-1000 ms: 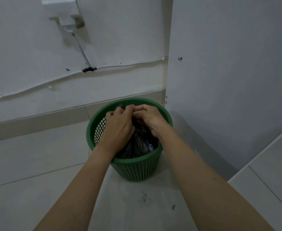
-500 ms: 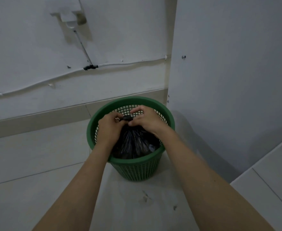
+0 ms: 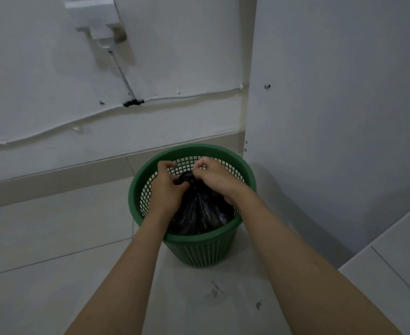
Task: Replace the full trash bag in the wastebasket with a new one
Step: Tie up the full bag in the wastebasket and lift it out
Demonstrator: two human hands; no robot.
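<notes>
Pale floor tiles [image 3: 54, 238] fill my near view, with dark scuff marks [image 3: 214, 288] just in front of the basket. At right I see the corner of a white raised surface [image 3: 392, 262]; I cannot tell what it is. Both forearms reach forward over the tiles. Green lattice wastebasket [image 3: 199, 247] stands on the floor in the corner. Black trash bag [image 3: 199, 209] sits inside it, neck gathered at the top. Left hand [image 3: 167, 187] and right hand [image 3: 213, 177] meet over the neck, fingers curled, pinching the bunched plastic. Behind: a grey skirting strip [image 3: 54, 175], a white wall with a thin cable [image 3: 187, 95] clipped along it, a black joint [image 3: 132, 102], and a white wall fixture [image 3: 95, 18] above. A plain wall panel [image 3: 344, 93] closes the right side.
</notes>
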